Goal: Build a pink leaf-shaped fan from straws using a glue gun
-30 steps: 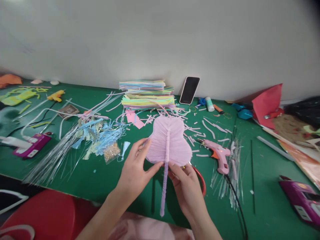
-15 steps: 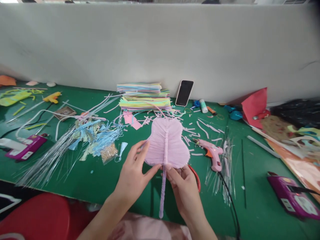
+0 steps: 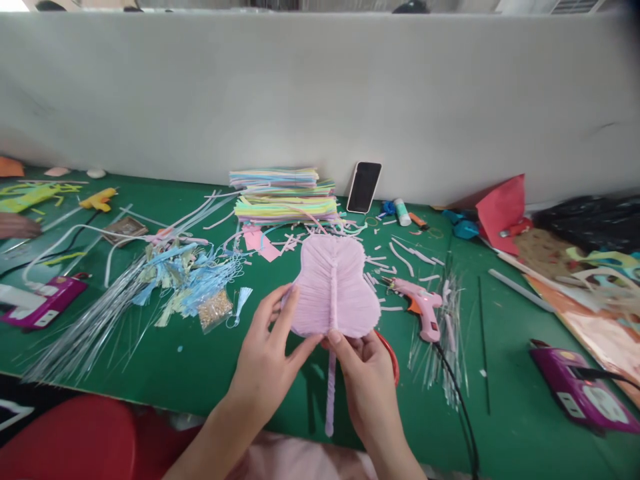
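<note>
A lilac fan (image 3: 334,283) made of fuzzy pipe cleaners is held up in the middle, its wrapped handle (image 3: 331,397) pointing down toward me. My left hand (image 3: 267,340) grips the fan's left edge, thumb along the bottom rim. With thumb and fingers, my right hand (image 3: 367,363) pinches the lower rim where the handle joins. Behind the right hand shows a red loop (image 3: 393,360), mostly hidden. To the right lies a pink glue gun (image 3: 419,303) with a black cable.
Bundles of coloured pipe cleaners (image 3: 285,203) and a propped phone (image 3: 365,187) stand by the grey partition (image 3: 300,93). Tassels (image 3: 195,273), wires and a bead bag (image 3: 215,311) lie left. Purple power strips (image 3: 583,390) sit at both sides. Another person's hand (image 3: 19,225) shows far left.
The fan's handle has swung slightly right and hangs straighter, while both hands keep their hold. Another person's hand has come into view at the far left. The view has shifted slightly.
</note>
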`<action>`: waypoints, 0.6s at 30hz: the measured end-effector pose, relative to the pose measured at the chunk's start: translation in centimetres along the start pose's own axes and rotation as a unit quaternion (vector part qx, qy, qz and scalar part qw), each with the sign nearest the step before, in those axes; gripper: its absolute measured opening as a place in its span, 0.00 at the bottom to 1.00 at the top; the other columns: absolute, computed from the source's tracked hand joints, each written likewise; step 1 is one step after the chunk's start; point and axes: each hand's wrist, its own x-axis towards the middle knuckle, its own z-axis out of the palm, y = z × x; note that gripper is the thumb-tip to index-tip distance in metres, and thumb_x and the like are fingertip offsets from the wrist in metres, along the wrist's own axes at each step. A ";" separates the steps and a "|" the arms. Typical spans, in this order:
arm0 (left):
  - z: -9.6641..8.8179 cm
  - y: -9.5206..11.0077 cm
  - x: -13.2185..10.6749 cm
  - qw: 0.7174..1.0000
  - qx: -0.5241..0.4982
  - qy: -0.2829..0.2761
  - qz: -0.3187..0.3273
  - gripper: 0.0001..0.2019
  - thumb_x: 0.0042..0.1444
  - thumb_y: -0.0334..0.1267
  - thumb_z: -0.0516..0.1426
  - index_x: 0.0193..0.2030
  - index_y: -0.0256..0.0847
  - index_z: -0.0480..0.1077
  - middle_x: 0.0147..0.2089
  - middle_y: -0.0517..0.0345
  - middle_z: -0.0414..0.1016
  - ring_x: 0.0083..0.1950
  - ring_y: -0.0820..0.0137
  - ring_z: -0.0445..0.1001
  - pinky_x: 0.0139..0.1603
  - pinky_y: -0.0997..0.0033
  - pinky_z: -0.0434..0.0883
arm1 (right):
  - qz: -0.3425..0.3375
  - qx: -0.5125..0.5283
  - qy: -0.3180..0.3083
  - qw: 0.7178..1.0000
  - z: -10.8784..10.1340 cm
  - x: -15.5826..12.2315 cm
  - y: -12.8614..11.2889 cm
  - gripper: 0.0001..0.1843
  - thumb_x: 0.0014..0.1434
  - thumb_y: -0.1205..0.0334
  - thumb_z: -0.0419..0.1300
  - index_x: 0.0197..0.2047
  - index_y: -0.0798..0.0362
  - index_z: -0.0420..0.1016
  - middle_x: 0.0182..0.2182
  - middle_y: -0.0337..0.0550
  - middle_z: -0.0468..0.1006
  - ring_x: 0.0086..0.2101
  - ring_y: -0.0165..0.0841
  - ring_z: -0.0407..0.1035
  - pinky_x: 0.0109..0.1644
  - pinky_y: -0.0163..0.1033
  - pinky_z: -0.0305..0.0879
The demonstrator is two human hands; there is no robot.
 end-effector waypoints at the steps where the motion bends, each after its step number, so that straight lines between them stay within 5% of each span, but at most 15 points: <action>1: 0.0 0.0 0.0 1.000 -0.001 0.002 -0.002 0.29 0.59 0.40 0.59 0.65 0.44 0.56 0.58 0.42 0.65 0.51 0.61 0.74 0.48 0.63 0.75 | -0.001 -0.001 0.000 1.000 0.0 0.0 0.0 0.25 0.47 0.60 0.71 0.49 0.53 0.72 0.42 0.46 0.81 0.43 0.37 0.75 0.49 0.41 0.70; 6: 0.2 0.3 -0.5 1.000 -0.024 -0.001 -0.014 0.29 0.59 0.39 0.59 0.66 0.46 0.56 0.60 0.43 0.64 0.53 0.61 0.73 0.50 0.63 0.74 | 0.003 -0.008 0.011 1.000 -0.1 0.1 0.1 0.26 0.47 0.61 0.72 0.49 0.54 0.72 0.38 0.46 0.82 0.38 0.36 0.76 0.44 0.41 0.72; 9: -0.1 0.2 -0.4 0.988 -0.116 -0.037 -0.094 0.31 0.56 0.42 0.62 0.65 0.47 0.57 0.60 0.46 0.65 0.58 0.59 0.69 0.54 0.61 0.72 | 0.005 -0.002 0.017 1.000 -0.3 0.1 0.0 0.25 0.45 0.61 0.73 0.46 0.53 0.72 0.37 0.44 0.82 0.40 0.37 0.77 0.46 0.41 0.72; 11: -0.5 -0.2 0.4 0.953 -0.231 -0.050 -0.188 0.34 0.54 0.46 0.63 0.65 0.46 0.56 0.60 0.46 0.67 0.59 0.58 0.69 0.55 0.60 0.71 | 0.016 -0.010 0.018 1.000 -0.5 -0.2 -0.1 0.23 0.43 0.61 0.74 0.42 0.53 0.73 0.33 0.42 0.82 0.38 0.38 0.77 0.44 0.40 0.74; 15: -1.1 -1.9 3.4 0.822 -0.457 -0.080 -0.331 0.28 0.58 0.53 0.56 0.60 0.38 0.62 0.54 0.43 0.73 0.51 0.60 0.74 0.47 0.63 0.72 | 0.048 -0.025 0.009 0.999 -1.1 -1.0 0.2 0.24 0.41 0.61 0.75 0.41 0.54 0.74 0.33 0.43 0.83 0.34 0.37 0.78 0.39 0.39 0.75; 18: -1.1 -2.9 5.5 0.789 -0.495 -0.106 -0.348 0.22 0.57 0.52 0.58 0.50 0.37 0.71 0.44 0.49 0.77 0.41 0.66 0.74 0.40 0.70 0.70 | 0.070 -0.035 0.012 0.997 -1.4 -1.6 1.0 0.25 0.39 0.60 0.75 0.41 0.54 0.74 0.34 0.46 0.83 0.33 0.38 0.78 0.37 0.39 0.75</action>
